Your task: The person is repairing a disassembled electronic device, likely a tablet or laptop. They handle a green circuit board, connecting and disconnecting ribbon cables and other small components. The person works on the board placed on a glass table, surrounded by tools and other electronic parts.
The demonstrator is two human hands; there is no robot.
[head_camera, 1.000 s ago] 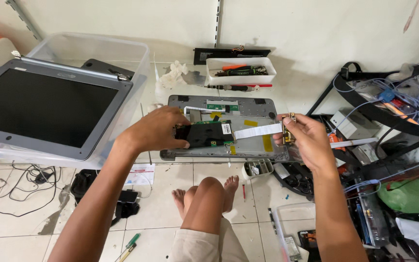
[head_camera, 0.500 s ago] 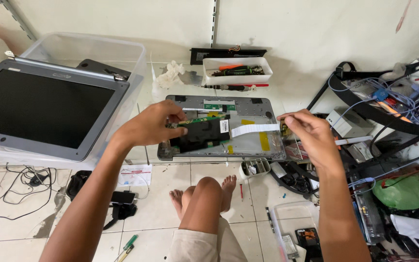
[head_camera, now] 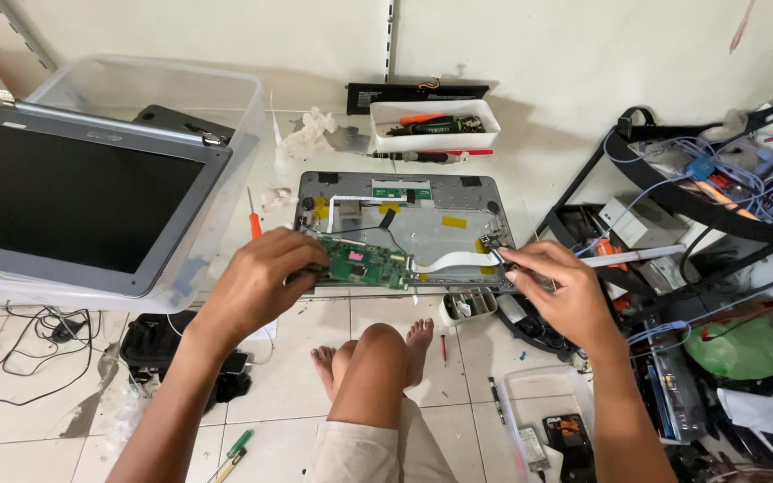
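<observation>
Since half a second ago the green rectangular circuit board (head_camera: 358, 263) has come down toward the near edge of the open grey laptop base (head_camera: 402, 225), and the right hand has slid left along with it. At the bottom centre of the frame a bent bare knee (head_camera: 378, 358) and foot rest on the white tiled floor (head_camera: 288, 385). Just above, left of centre, the left hand (head_camera: 257, 284) grips the left end of the board, fingers curled over its edge. Right of centre, the right hand (head_camera: 558, 291) pinches narrowly a small part at the right end of the flat white ribbon cable (head_camera: 447, 262), which runs back to the board. The board sits over the front edge of the base, at mid-frame. At the left, a grey-framed laptop screen panel (head_camera: 64, 201) lies on a clear plastic bin (head_camera: 149, 89). Farther up, a white tray of tools (head_camera: 435, 125) stands by the wall, and a tangle of wires fills the black rack (head_camera: 717, 188) at the upper right.
</observation>
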